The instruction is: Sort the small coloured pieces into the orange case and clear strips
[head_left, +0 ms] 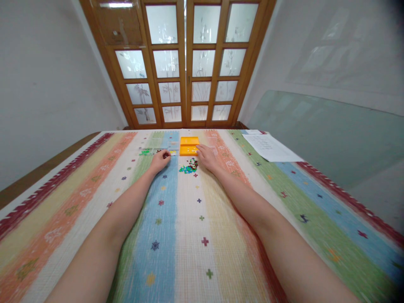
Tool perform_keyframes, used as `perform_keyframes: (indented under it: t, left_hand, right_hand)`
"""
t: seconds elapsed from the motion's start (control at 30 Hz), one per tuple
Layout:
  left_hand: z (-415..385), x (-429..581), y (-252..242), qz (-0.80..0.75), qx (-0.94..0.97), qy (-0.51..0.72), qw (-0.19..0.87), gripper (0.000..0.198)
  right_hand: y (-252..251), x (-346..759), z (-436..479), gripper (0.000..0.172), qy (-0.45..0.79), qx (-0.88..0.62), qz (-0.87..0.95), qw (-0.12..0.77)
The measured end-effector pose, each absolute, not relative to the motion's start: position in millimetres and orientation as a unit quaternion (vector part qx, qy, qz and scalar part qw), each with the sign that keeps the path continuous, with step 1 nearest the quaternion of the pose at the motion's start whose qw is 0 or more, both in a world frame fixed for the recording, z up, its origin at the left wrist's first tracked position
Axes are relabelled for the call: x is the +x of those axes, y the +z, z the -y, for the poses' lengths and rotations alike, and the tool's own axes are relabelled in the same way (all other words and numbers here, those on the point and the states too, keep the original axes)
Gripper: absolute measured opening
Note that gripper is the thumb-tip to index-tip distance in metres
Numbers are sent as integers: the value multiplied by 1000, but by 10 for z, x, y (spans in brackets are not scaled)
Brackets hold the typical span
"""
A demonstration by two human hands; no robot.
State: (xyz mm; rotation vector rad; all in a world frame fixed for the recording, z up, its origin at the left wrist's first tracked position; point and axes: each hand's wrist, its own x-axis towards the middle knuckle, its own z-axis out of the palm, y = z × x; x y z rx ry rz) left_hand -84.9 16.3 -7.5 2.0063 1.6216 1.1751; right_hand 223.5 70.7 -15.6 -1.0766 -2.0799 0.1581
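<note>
Both my forearms stretch far out over a striped cloth (pixel 186 235). My left hand (pixel 160 160) rests knuckles up with its fingers curled in near a clear divided box (pixel 154 148) that holds green and yellow bits. What its fingers pinch is too small to make out. My right hand (pixel 206 157) lies flat, fingers stretched toward an orange tray (pixel 189 145) and touching its right side. A small heap of coloured beads (pixel 188 167), mostly green, blue and dark red, lies on the cloth between the two hands.
A printed white sheet (pixel 269 147) lies at the cloth's far right. Wooden doors with frosted panes (pixel 186 63) stand behind the far edge. A glass pane (pixel 328 139) leans along the right wall, and a white wall runs on the left.
</note>
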Motion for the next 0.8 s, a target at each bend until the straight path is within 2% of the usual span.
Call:
perform_keyframes:
  t: [0.27,0.37,0.63,0.8]
  left_hand:
    - [-324,-1144,-140,-615,582,507,161,12]
    - [-292,-1168,-139,-626,619,459,119,16]
    - [-125,-893,-73,-588,776,227,-28,31]
    - [-57,-848,-30,-603,771,198,-46,29]
  right_hand:
    - [-165,2243,-670,43,79,-437,809,384]
    - [-152,2232,-640,42,78,-443,809,378]
    - [-139,2205,-573,40,66,-441,819,362]
    - [-142,2193,-565,38,61,-436,824,357]
